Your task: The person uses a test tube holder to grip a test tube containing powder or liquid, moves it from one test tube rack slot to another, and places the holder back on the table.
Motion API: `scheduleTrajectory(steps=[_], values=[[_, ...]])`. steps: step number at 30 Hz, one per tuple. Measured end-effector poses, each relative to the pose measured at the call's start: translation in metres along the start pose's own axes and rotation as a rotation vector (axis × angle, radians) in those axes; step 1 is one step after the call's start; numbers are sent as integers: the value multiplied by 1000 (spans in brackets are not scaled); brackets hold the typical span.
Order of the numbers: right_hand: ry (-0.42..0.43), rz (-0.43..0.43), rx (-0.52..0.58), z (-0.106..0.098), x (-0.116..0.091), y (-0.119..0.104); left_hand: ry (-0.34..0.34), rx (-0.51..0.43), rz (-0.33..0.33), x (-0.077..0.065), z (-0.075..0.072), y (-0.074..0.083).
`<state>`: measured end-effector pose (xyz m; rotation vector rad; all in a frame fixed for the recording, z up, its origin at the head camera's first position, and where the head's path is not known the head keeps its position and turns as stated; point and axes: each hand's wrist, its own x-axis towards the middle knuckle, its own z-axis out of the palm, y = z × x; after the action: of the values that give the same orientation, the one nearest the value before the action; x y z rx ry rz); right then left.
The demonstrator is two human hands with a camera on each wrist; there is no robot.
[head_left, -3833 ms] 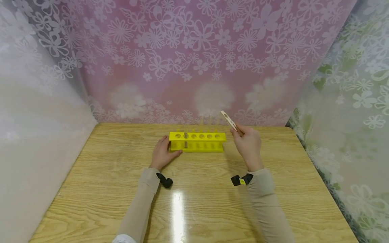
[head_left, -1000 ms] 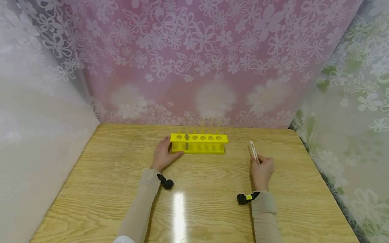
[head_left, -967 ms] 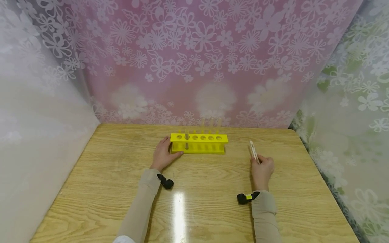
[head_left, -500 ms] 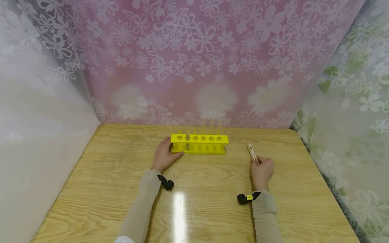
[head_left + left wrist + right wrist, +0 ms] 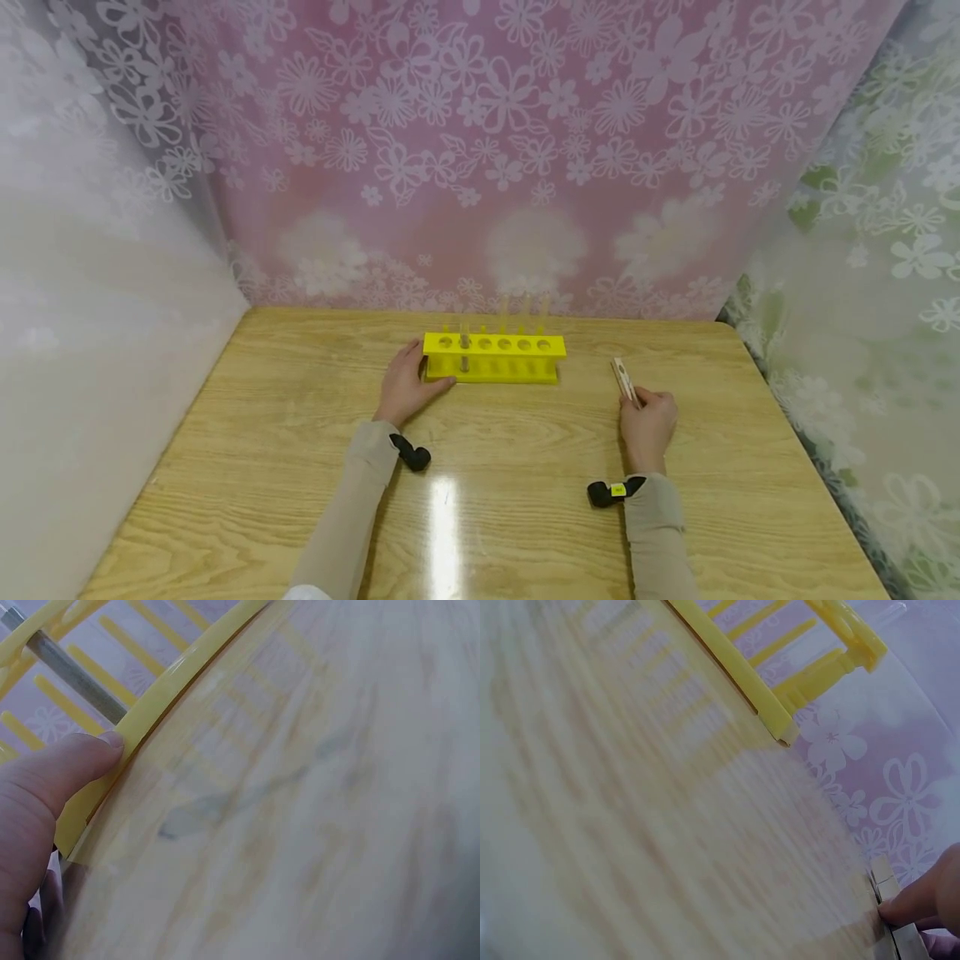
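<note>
A yellow test tube rack (image 5: 495, 344) stands near the table's far side. One test tube (image 5: 464, 358) with greyish contents stands in its second hole from the left. My left hand (image 5: 407, 388) grips the rack's left end; in the left wrist view the thumb (image 5: 79, 761) presses on the front edge of its base, while the other fingers are mostly hidden. To the right, my right hand (image 5: 648, 423) pinches a wooden test tube clamp (image 5: 623, 377) low at the tabletop. In the right wrist view the clamp (image 5: 890, 900) shows beside the fingertips.
Clear empty tubes (image 5: 526, 312) stand on pegs along the rack's back right. Behind the wooden table (image 5: 525, 500) hangs a pink flowered curtain (image 5: 480, 167), with pale sheets (image 5: 90, 333) at both sides. A black wrist camera sits on each cuff.
Since the oldest frame, my right hand has brought the clamp from beside the rack's upper right down and rightward to the tabletop. Lately it has barely moved. My left hand stays on the rack.
</note>
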<state>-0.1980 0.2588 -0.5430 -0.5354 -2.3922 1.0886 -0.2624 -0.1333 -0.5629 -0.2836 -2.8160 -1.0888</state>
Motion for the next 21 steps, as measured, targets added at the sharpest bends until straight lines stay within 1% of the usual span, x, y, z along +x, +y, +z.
scheduleTrajectory(steps=[7,11,14,18,21], values=[[-36,-17,-9,-3,2,-3,-6,-2,-4,1,1,0],[-65,-9,-31,-5,3,-5,-5,2,-3,1,0,-1],[-83,-2,-35,-6,4,-7,1,-18,7,2,-1,-1],[-72,-9,-21,-7,4,-7,6,-61,16,1,-3,0],[-36,-3,21,-7,3,-6,13,-90,33,-1,-3,-1]])
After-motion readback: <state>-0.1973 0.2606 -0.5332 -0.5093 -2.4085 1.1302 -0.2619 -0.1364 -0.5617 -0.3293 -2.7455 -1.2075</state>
